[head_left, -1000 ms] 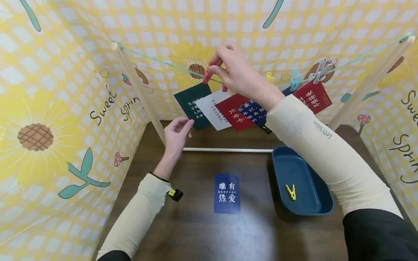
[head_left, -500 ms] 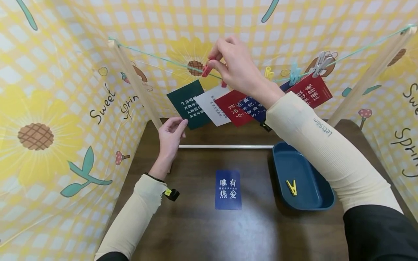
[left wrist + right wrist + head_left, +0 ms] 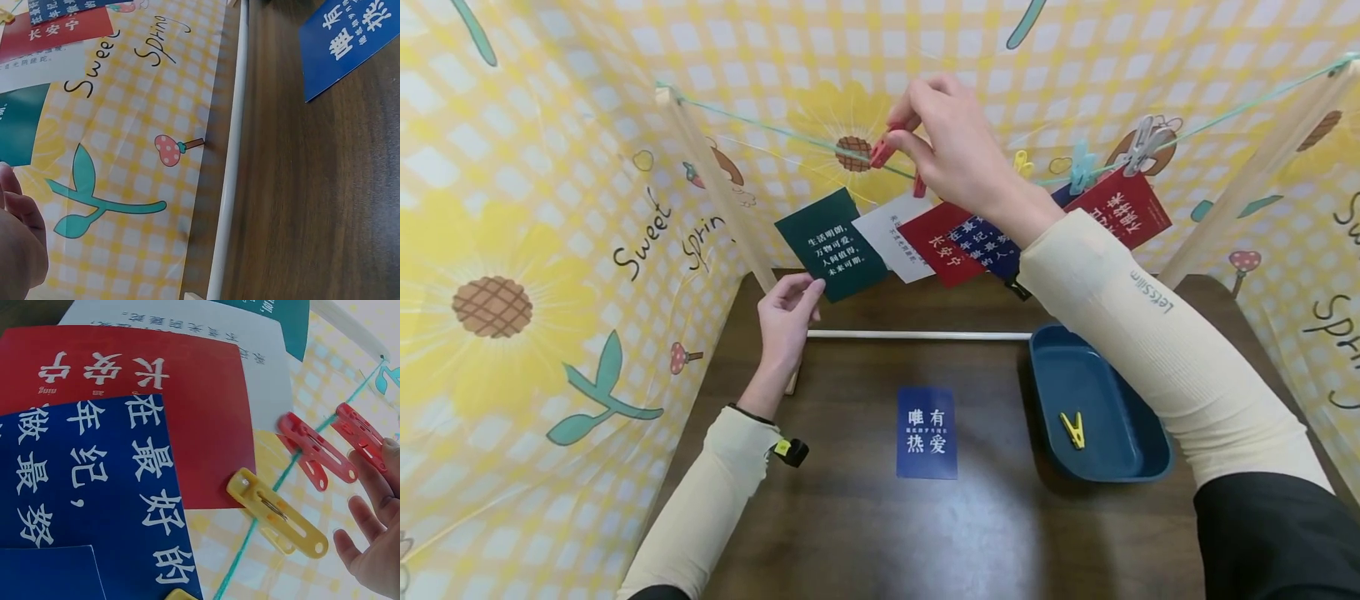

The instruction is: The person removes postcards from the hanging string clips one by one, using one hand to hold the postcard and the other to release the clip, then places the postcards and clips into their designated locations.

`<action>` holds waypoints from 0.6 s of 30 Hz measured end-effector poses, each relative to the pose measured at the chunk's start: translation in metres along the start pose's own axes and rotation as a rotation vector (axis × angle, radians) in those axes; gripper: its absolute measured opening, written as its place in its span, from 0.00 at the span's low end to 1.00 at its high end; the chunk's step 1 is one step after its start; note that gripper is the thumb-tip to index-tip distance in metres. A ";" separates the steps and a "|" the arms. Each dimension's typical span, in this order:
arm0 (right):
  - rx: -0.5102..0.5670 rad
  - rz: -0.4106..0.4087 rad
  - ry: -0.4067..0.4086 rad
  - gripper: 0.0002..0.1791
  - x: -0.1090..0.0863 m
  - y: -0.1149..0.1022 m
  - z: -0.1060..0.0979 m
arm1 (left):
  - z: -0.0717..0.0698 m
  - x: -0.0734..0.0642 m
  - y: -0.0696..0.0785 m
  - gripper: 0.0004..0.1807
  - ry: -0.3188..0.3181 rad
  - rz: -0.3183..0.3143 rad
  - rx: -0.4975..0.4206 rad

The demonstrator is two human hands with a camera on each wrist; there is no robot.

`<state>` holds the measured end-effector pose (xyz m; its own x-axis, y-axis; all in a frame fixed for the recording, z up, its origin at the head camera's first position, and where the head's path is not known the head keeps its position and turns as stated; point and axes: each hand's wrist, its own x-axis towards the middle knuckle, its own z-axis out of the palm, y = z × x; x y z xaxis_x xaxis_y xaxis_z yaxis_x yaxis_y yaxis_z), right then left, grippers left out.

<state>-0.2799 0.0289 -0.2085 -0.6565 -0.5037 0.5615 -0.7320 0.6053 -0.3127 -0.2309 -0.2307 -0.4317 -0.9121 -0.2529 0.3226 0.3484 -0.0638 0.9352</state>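
Observation:
My left hand (image 3: 786, 321) pinches a dark green card (image 3: 831, 246) with white writing by its lower left corner. The card is tilted, and its top corner lies apart from a red clothespin (image 3: 882, 150). My right hand (image 3: 958, 142) pinches that clothespin's handle ends at the green string (image 3: 760, 125). In the right wrist view, a second red clothespin (image 3: 319, 447) clips the white card (image 3: 187, 319) to the string. A yellow clothespin (image 3: 275, 512) holds the red card (image 3: 206, 425) beside it. My right forearm partly hides the hanging row in the head view.
A blue card (image 3: 927, 433) lies on the brown table. To its right, a blue tray (image 3: 1101, 471) holds one yellow clothespin (image 3: 1073, 430). Wooden posts (image 3: 711, 179) carry the string at both sides. A white rod (image 3: 917, 335) runs low between them.
The green card has moved left with my left hand, away from the red clothespin it was under. More of its writing shows. My right hand keeps its pinch on the clothespin at the string.

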 end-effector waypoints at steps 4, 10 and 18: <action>0.000 -0.005 0.006 0.13 -0.001 -0.001 -0.001 | -0.002 -0.003 0.001 0.14 -0.003 -0.005 0.003; 0.011 -0.058 0.045 0.13 -0.004 0.002 -0.003 | -0.008 -0.005 0.001 0.13 0.007 0.002 0.001; -0.007 -0.088 0.064 0.13 -0.012 -0.001 -0.007 | -0.016 -0.009 -0.005 0.13 0.000 0.014 0.018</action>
<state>-0.2697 0.0392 -0.2095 -0.5761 -0.5148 0.6349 -0.7850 0.5650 -0.2542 -0.2209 -0.2436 -0.4420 -0.9074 -0.2532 0.3355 0.3570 -0.0426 0.9331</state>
